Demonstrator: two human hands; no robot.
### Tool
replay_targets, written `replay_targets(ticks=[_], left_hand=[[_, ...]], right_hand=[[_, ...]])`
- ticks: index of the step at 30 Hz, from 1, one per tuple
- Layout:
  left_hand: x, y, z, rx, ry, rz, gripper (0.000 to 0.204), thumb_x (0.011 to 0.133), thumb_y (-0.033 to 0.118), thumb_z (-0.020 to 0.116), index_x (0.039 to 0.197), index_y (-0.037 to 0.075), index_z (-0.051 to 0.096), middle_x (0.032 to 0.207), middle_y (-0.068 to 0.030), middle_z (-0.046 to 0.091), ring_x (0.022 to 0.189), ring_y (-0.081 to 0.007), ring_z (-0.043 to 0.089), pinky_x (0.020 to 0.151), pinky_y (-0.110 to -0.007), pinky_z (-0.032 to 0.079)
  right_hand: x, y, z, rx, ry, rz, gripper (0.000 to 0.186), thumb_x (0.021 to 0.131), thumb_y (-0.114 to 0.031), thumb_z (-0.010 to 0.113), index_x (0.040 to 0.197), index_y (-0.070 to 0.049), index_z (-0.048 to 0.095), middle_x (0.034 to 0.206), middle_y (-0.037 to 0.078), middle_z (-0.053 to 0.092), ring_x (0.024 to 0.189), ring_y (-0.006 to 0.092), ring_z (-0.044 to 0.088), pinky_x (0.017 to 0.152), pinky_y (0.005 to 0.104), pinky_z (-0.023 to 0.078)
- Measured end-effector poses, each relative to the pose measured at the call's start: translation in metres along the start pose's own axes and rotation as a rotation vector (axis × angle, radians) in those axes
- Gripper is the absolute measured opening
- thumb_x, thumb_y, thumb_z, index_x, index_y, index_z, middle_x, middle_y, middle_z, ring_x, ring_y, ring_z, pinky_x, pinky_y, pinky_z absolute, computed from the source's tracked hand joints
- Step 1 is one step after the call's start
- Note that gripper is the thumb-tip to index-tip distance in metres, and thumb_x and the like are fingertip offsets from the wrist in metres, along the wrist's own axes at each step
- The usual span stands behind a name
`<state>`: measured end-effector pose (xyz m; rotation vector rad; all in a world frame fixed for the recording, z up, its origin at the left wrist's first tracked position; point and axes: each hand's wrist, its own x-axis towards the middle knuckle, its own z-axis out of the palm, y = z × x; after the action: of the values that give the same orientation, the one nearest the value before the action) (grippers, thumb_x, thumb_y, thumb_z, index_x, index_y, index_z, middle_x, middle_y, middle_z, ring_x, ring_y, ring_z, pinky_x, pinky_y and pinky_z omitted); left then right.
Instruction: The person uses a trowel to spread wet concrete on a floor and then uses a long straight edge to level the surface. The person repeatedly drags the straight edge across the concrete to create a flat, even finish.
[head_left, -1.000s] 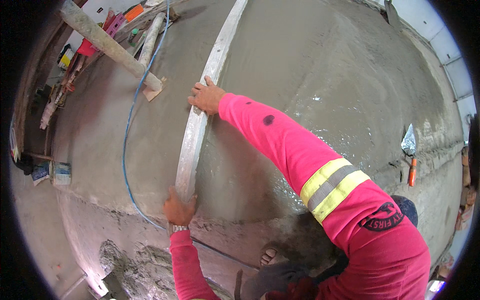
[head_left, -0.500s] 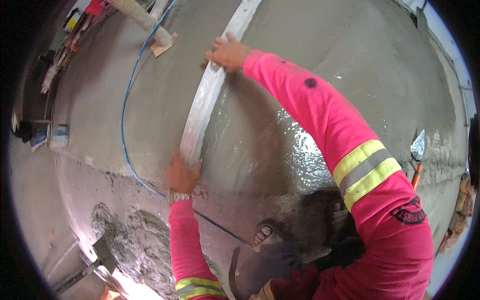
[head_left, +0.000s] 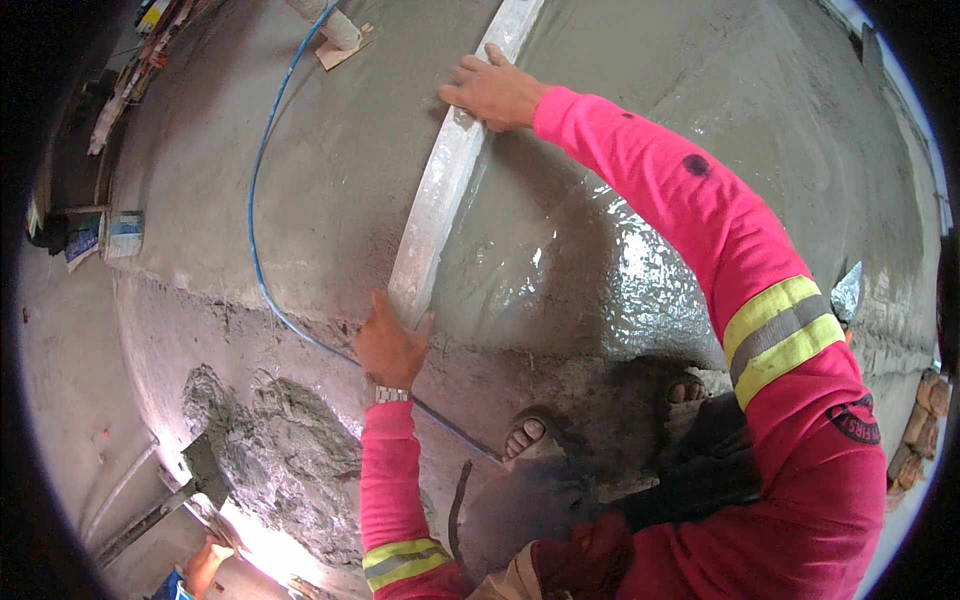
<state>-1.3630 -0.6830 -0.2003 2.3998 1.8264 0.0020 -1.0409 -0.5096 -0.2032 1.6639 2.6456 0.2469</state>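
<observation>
Straightedge [head_left: 436,205]: on wet mortar bed [head_left: 620,60], near end by front edge | left hand [head_left: 390,343]: gripping that end | right hand [head_left: 492,92]: clasping farther up, fingertips apparently hooked over | technique: even pressure, bar level

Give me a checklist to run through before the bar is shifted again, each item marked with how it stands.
1. Left grip on the long pale bar: ok, at its near end.
2. Right grip on the bar: ok, farther up.
3. Bar's far end free: cannot tell, it runs out of the picture.
4. Bar level on the wet gray surface: cannot tell from above.
5. Blue cable clear of the left wrist: cannot tell, it passes behind the wrist in this view.
6. Trowel clear of the bar: ok, well off to the right, partly hidden by the sleeve.
</observation>
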Motion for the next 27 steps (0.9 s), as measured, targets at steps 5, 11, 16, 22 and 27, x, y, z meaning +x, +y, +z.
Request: replay_targets(ticks=[5,11,16,22,27], left_hand=[[0.020,0.007,-0.005,0.048,0.053,0.007,0.079,0.066,0.041,0.076,0.123,-0.003,0.044,0.087,-0.0238,0.064,0.073,-0.0393,0.065,0.063,-0.046,0.052],[0.016,0.012,-0.007,0.031,0.046,0.012,0.079,0.066,0.041,0.075,0.124,-0.003,0.043,0.086,-0.0236,0.064,0.072,-0.0401,0.064,0.061,-0.047,0.051],[-0.017,0.019,-0.002,0.036,-0.043,-0.061,0.080,0.068,0.042,0.074,0.125,-0.003,0.043,0.090,-0.0231,0.064,0.075,-0.0389,0.065,0.064,-0.047,0.051],[-0.043,0.028,0.005,0.021,-0.003,-0.032,0.079,0.069,0.045,0.073,0.125,-0.003,0.044,0.093,-0.0228,0.064,0.075,-0.0380,0.065,0.067,-0.047,0.050],[-0.062,0.042,0.015,0.013,0.011,-0.025,0.079,0.069,0.047,0.071,0.124,-0.003,0.044,0.093,-0.0234,0.064,0.075,-0.0384,0.065,0.066,-0.046,0.050]], right_hand=[[0.015,0.015,-0.006,-0.081,-0.075,-0.005,0.049,0.074,-0.019,0.069,0.120,-0.021,0.051,0.117,0.009,0.055,0.121,0.0264,0.044,0.101,0.0610,0.030],[0.010,0.010,-0.008,-0.012,-0.103,0.054,0.050,0.074,-0.019,0.070,0.120,-0.021,0.051,0.120,0.008,0.054,0.125,0.0266,0.041,0.101,0.0617,0.030],[-0.015,-0.004,-0.013,-0.012,-0.084,0.017,0.045,0.079,-0.020,0.065,0.121,-0.020,0.050,0.121,0.009,0.053,0.125,0.0272,0.041,0.101,0.0630,0.030],[-0.035,-0.011,-0.021,-0.042,-0.117,-0.010,0.043,0.081,-0.018,0.063,0.121,-0.020,0.050,0.119,0.009,0.053,0.124,0.0276,0.042,0.103,0.0627,0.029],[-0.058,-0.008,-0.014,0.006,-0.059,-0.014,0.044,0.079,-0.018,0.064,0.120,-0.021,0.050,0.118,0.009,0.053,0.123,0.0267,0.042,0.104,0.0619,0.028]])
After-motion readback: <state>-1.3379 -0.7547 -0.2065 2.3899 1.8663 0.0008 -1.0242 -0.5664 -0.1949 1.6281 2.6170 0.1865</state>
